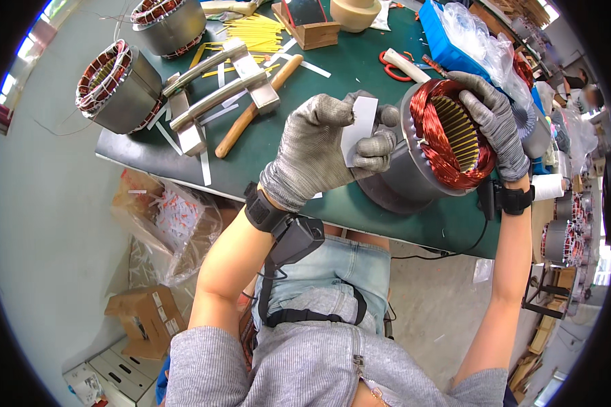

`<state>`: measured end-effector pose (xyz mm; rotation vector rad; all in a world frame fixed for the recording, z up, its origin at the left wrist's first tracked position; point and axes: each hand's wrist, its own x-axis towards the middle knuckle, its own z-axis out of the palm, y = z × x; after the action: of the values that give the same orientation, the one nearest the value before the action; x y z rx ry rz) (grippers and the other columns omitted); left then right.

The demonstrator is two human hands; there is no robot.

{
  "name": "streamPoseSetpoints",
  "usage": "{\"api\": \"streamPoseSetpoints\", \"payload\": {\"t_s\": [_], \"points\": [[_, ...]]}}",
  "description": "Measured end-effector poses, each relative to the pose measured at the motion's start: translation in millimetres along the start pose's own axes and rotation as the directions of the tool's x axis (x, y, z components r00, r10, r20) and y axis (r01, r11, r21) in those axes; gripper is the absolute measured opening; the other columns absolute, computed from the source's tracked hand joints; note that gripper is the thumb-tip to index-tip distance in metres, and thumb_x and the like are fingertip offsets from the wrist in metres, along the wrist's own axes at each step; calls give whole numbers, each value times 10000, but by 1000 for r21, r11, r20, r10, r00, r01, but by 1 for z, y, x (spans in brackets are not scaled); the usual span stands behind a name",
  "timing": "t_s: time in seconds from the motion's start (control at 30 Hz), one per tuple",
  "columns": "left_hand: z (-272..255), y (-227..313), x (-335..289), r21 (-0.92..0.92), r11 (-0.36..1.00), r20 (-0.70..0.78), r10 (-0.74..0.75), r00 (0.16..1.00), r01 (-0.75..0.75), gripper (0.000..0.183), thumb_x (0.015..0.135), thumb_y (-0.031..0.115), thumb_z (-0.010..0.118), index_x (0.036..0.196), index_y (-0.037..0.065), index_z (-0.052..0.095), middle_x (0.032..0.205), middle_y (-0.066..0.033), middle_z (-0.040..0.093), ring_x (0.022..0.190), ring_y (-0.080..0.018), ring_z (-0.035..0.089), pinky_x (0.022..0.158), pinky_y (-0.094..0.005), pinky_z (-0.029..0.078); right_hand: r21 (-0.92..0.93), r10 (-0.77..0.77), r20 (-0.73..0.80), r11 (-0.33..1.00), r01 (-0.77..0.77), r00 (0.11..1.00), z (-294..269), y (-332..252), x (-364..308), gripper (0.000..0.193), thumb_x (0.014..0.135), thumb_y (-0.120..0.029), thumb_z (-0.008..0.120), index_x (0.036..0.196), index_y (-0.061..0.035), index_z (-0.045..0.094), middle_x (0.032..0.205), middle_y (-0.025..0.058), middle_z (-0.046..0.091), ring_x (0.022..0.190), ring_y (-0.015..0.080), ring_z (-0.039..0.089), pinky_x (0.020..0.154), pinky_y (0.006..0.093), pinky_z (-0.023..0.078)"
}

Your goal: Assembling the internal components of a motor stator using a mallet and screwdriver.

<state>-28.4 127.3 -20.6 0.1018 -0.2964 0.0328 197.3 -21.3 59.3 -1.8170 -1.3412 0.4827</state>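
Note:
My left hand (326, 139), in a grey knit glove, is closed on a white strip of insulation paper (361, 132), pinched between thumb and fingers. Just right of it a motor stator (419, 166) rests tilted on the table, its open end toward me. Red copper windings (436, 139) ring that end, with yellowish slot liners (463, 136) inside the bore. My right hand (492, 112), gloved the same way, curves over the right side of the windings, fingers on the coil edge. Its palm side is hidden.
Two more wound stators (125, 88) stand on the green table (305, 74) at far left. Near them lie a metal frame (217, 95), a wooden stick (258, 108) and yellow strips (254, 32). Red-handled scissors (395, 66) and a blue bin (448, 37) sit behind. A bag of scraps (173, 224) hangs below left.

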Motion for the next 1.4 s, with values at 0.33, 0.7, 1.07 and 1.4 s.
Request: {"api": "streamPoseSetpoints", "payload": {"t_s": [0.33, 0.7, 1.07, 1.4], "points": [[9, -12, -5, 849, 528, -315, 492, 812, 10, 302, 847, 233, 636, 1013, -10, 567, 861, -57, 634, 696, -87, 557, 612, -203, 453, 139, 74, -86, 988, -62, 994, 4, 0, -7, 277, 909, -124, 513, 1152, -9, 575, 1022, 25, 622, 912, 74, 563, 825, 218, 454], [19, -61, 7, 961, -245, 104, 751, 652, 129, 54, 872, 69, 572, 870, 19, 550, 624, -29, 539, 572, -47, 495, 551, -222, 433, 214, 43, -40, 976, -34, 998, 2, 10, -4, 284, 906, -143, 546, 1163, -26, 571, 1029, 12, 618, 914, 70, 558, 833, 219, 449], [6, -24, 63, 751, -646, 286, 507, 813, 138, 48, 898, 93, 531, 888, 51, 510, 682, -108, 560, 580, -284, 575, 531, -345, 463, -39, -75, -240, 997, 68, 968, 8, 11, -31, 279, 936, -160, 463, 1164, -35, 565, 1136, 67, 568, 1046, 119, 505, 918, 241, 391], [17, 8, 80, 682, -731, 244, 203, 948, -19, 153, 969, 173, 428, 995, 44, 506, 827, -95, 570, 741, -186, 563, 707, -310, 459, -366, -383, -117, 875, 319, 916, 21, 34, 7, 205, 877, -77, 429, 1037, -6, 536, 898, 177, 579, 880, 301, 597, 774, 347, 480]]}}
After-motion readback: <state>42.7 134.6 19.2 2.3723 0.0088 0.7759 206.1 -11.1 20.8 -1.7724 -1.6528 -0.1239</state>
